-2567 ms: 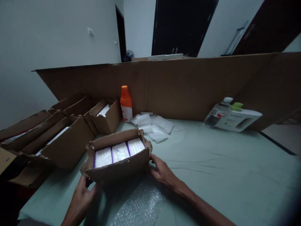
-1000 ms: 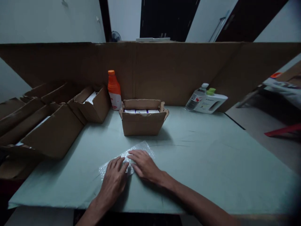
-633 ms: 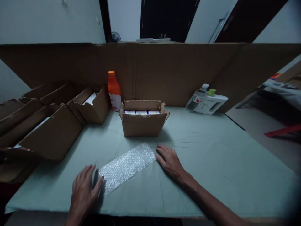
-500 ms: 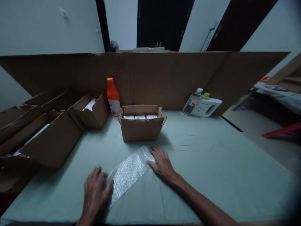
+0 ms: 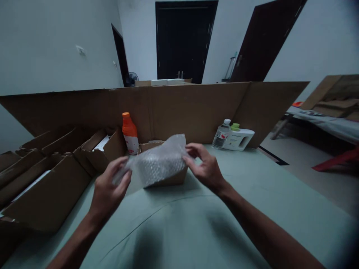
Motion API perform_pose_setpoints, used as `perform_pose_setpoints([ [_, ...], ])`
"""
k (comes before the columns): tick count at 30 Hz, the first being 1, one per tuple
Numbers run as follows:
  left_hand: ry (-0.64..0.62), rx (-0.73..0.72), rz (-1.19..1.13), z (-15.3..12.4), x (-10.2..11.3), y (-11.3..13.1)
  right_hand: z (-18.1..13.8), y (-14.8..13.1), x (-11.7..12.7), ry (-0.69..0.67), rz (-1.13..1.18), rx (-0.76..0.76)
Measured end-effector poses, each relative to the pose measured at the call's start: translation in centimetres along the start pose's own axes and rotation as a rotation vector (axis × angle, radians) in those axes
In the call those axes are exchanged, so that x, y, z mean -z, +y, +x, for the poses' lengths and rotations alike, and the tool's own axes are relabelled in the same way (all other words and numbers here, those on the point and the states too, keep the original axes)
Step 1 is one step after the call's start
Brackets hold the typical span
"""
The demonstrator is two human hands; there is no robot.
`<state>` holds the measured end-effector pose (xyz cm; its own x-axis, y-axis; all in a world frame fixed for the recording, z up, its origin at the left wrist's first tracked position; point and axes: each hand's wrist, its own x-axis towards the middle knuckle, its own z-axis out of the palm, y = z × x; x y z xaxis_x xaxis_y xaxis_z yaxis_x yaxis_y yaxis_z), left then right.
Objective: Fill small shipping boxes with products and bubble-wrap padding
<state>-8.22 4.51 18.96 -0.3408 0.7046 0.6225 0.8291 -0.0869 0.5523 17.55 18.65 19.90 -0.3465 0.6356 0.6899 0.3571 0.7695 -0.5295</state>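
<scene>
Bubble wrap (image 5: 160, 165) newly aloft between left hand (image 5: 108, 187) and right hand (image 5: 206, 168)

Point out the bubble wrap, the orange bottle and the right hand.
Bubble wrap (image 5: 160, 165), head view: middle of sheet.
Orange bottle (image 5: 129, 132), head view: middle of body.
Right hand (image 5: 207, 167), head view: back of hand.

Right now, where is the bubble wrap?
In the head view, the bubble wrap is near the middle, held up between the left hand and the right hand, partly hiding a cardboard box behind it.
</scene>
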Motion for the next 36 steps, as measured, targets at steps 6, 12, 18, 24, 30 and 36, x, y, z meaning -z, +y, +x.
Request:
perform_pose_setpoints([
  [6,-0.507,-0.115,0.526,11.6,-6.3,0.5,7.9,4.1,-0.5,-0.554,-0.637,-0.167],
  [12,-0.766,-0.172,0.674,13.1,-10.1,-1.4,9.4,4.8,-2.4,-0.878,-0.740,-0.115],
  [18,-0.814,-0.197,0.710,13.1,-9.4,-1.8,10.9,4.0,-2.3,-1.041,-0.770,-0.086],
  [24,-0.642,-0.213,0.483,12.6,-7.6,-1.0,11.1,3.7,-1.7,-0.827,-0.620,-0.005],
  [30,-0.986,-0.167,0.034,12.7,-8.4,0.1,10.7,5.3,-3.8,-1.032,-0.204,0.018],
  [36,-0.175,0.075,-0.192,5.8,-4.3,-3.8,3.5,7.7,1.7,-0.134,-0.116,-0.116],
])
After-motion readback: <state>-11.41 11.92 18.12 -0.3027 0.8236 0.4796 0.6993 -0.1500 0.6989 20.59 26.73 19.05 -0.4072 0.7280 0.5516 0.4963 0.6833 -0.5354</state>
